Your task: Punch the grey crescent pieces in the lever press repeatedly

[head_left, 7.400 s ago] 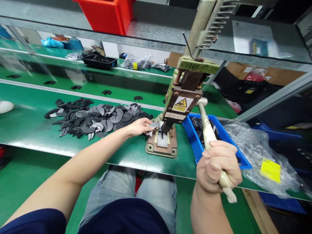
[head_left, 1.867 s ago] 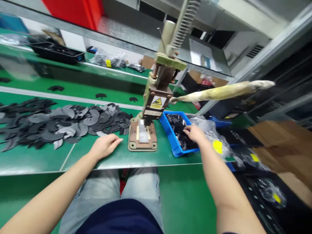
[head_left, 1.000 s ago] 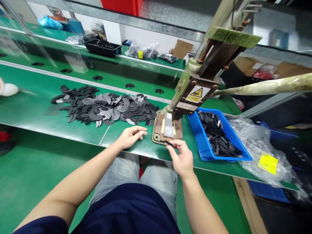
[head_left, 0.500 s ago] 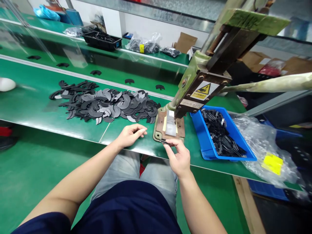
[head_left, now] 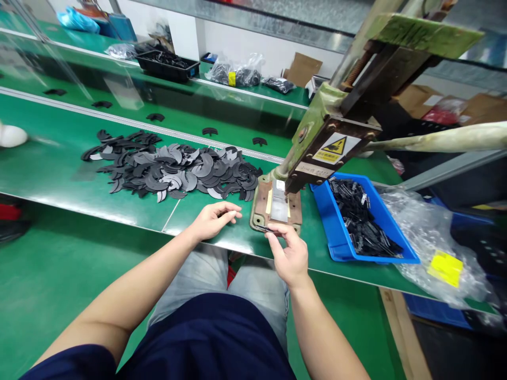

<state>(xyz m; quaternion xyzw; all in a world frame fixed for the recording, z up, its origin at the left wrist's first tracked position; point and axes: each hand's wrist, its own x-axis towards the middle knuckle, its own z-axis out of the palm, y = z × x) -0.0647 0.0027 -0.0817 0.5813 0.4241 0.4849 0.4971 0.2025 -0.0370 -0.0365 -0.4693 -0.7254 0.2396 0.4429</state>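
My right hand [head_left: 291, 252] pinches a thin black strip-like part [head_left: 262, 228] between thumb and fingers, at the front edge of the press base [head_left: 259, 206]. Its far end points left; the fingers cover the rest. To the left, my left hand [head_left: 217, 221] hovers over the green bench edge, fingers loosely bent and slightly apart, with nothing visible in them. A metal fixture plate [head_left: 279, 210] lies on the base, below the hand press's head [head_left: 330, 145]. Beyond my left hand spreads a heap of curved black and grey pieces [head_left: 174, 169].
A blue bin [head_left: 330, 232] full of thin black parts stands right of the press, beside a clear plastic bag [head_left: 420, 227]. The press lever [head_left: 439, 137] reaches out to the right. Several black arc pieces [head_left: 156, 117] lie spaced along the strip behind the heap.
The view has shifted very slightly. My left hand's fingers have loosened a little; my right hand keeps its pinch on the thin black part, almost in the same place.
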